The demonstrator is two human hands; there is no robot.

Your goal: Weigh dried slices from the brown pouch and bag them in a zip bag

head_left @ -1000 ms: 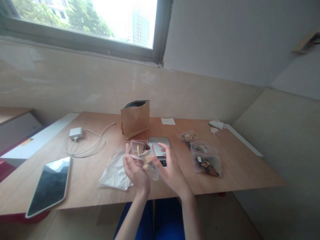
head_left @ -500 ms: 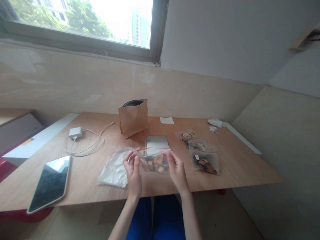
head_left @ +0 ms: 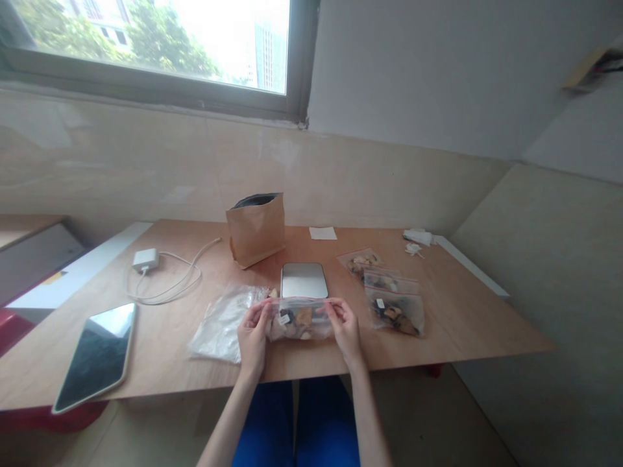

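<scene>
Wooden and wide, the table (head_left: 462,331) spans the scene, and a brown paper bag (head_left: 257,233) stands on its far side, mouth open! Near left lies a dark-screened tablet (head_left: 97,357); right of it, clear plastic bags (head_left: 217,331) lie crumpled. Over to the right, filled zip bags (head_left: 396,314) overlap. And at near centre, here's the held bag (head_left: 302,321), brown pieces inside, before a silver-topped flat device (head_left: 304,279): the left hand (head_left: 253,331) has fingers pinching its left top corner, the right hand (head_left: 345,327) its right. Far left, a white charger (head_left: 145,259)!
</scene>
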